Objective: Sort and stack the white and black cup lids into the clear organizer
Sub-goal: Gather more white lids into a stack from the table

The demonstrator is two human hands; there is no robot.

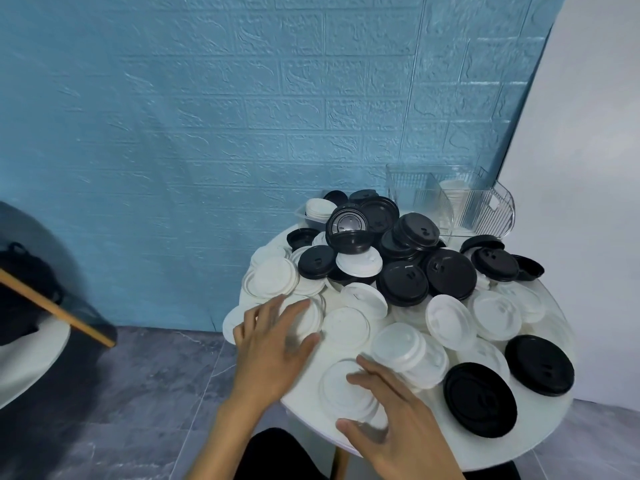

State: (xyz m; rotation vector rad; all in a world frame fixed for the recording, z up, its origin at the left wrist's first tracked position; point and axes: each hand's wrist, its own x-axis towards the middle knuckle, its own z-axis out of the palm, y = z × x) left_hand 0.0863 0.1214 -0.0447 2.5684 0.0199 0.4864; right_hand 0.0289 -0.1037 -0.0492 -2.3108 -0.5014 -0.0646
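Right hand point(391, 420) spread over round white lids point(346, 389), glossy black lids point(401, 282), ribbed clear organizer point(485, 206)

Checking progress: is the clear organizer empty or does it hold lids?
Not empty: the clear organizer holds a few white lids in one compartment.

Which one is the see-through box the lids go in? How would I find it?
Look at the round white table heaped with black and white lids. At its far right edge, against the blue brick wall, stands the clear organizer. It is the only see-through thing with upright dividers, and a few white lids sit inside.
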